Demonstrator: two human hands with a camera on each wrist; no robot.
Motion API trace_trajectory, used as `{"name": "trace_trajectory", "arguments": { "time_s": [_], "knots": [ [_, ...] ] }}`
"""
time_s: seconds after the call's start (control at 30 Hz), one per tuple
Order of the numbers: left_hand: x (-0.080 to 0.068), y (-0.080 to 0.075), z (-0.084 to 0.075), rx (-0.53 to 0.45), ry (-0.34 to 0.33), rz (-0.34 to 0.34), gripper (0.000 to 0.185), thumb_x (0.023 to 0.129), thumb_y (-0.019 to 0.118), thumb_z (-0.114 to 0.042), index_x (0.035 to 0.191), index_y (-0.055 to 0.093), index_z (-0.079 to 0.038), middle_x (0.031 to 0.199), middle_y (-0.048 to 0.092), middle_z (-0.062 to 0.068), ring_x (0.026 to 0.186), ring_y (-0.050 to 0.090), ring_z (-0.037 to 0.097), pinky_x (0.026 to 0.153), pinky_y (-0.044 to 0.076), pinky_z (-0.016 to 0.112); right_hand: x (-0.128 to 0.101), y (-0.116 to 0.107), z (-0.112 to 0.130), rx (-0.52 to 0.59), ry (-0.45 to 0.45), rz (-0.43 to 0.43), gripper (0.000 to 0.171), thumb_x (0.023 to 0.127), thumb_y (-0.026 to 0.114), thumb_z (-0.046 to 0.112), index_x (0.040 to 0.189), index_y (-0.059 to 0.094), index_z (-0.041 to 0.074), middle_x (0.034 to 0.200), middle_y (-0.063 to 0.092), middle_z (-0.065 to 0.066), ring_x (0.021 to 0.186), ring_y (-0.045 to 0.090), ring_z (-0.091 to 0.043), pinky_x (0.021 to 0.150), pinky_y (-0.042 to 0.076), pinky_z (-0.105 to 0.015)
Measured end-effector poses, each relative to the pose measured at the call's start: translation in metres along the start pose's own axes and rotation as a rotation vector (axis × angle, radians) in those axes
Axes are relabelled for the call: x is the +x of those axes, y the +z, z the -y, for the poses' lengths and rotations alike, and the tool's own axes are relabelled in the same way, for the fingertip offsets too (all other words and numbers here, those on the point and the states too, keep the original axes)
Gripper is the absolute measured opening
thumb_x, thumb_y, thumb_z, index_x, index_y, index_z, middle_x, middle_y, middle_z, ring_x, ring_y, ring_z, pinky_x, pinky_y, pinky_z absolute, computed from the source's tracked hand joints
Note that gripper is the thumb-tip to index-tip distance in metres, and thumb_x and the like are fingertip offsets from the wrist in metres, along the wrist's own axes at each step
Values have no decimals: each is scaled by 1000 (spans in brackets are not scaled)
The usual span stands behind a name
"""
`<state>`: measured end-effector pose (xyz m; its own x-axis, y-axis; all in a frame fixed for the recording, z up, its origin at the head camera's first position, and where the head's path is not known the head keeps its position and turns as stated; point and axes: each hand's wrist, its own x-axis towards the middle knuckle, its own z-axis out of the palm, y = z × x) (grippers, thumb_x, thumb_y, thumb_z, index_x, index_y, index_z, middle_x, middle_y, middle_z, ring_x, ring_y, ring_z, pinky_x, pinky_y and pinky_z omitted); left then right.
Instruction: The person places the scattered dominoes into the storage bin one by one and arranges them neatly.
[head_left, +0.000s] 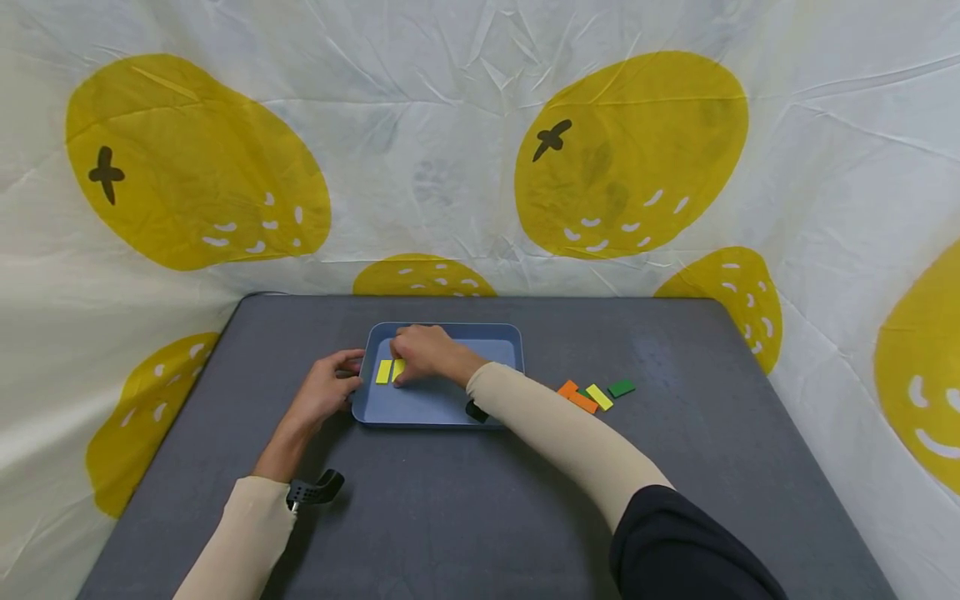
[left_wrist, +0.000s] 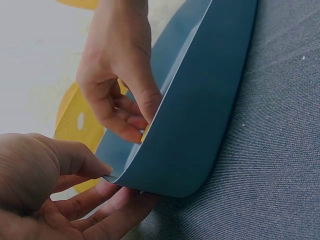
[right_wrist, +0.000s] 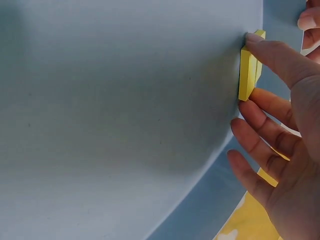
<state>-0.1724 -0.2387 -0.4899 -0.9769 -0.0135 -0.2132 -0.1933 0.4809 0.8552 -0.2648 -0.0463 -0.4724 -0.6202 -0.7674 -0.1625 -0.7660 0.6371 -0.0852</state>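
Our left hand (head_left: 324, 392) pinches the blue tray (head_left: 450, 407) corner while our right hand (head_left: 423, 353) pinches a yellow block (head_left: 398, 367) beside another already laid. Several loose blocks (head_left: 596, 393) wait on the surface, well right of it.

Tray (head_left: 442, 404) showing blue w/ yellow blocks (head_left: 384, 372); orange, yellow, green blocks (head_left: 596, 393) lying on grey table (head_left: 675, 467); cloth (head_left: 450, 167) showing white w/ yellow lemons.
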Motion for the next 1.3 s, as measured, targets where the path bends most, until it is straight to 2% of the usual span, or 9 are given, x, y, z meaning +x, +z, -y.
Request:
{"name": "trace_trajectory", "arguments": {
  "time_s": [0.47, 0.63, 0.83, 1.3],
  "knots": [
    [0, 0, 0, 1, -2, 7, 53, 101, 56, -3, 152, 45, -6, 136, 52, 25, 112, 57, 36, 67, 58, 38, 0, 4, 1, 25, 2, -20, 48, 85, 75, 58, 115, 70, 20, 107, 59, 3, 90, 55, -13, 72, 50, -31],
    [0, 0, 0, -10, -3, 13, 53, 101, 56, -4, 152, 44, -5, 137, 52, 26, 113, 57, 37, 66, 58, 39, -3, 1, 0, 34, -14, -22, 55, 85, 74, 59, 124, 68, 20, 114, 60, 2, 95, 57, -14, 76, 52, -33],
    [0, 0, -1, -14, -19, 21, 53, 101, 55, -4, 153, 43, -5, 139, 50, 27, 118, 56, 39, 68, 58, 39, -16, -6, -6, 82, -17, -52, 63, 85, 76, 58, 133, 65, 18, 121, 61, 1, 104, 60, -15, 83, 54, -35],
    [-5, 1, -3, 9, -19, 12, 53, 102, 55, -5, 154, 42, -5, 141, 48, 27, 122, 53, 41, 71, 58, 39, -64, -22, -27, 274, -44, -135, 45, 91, 76, 39, 129, 68, 16, 117, 64, 1, 106, 63, -16, 85, 53, -34]
  ]
}}
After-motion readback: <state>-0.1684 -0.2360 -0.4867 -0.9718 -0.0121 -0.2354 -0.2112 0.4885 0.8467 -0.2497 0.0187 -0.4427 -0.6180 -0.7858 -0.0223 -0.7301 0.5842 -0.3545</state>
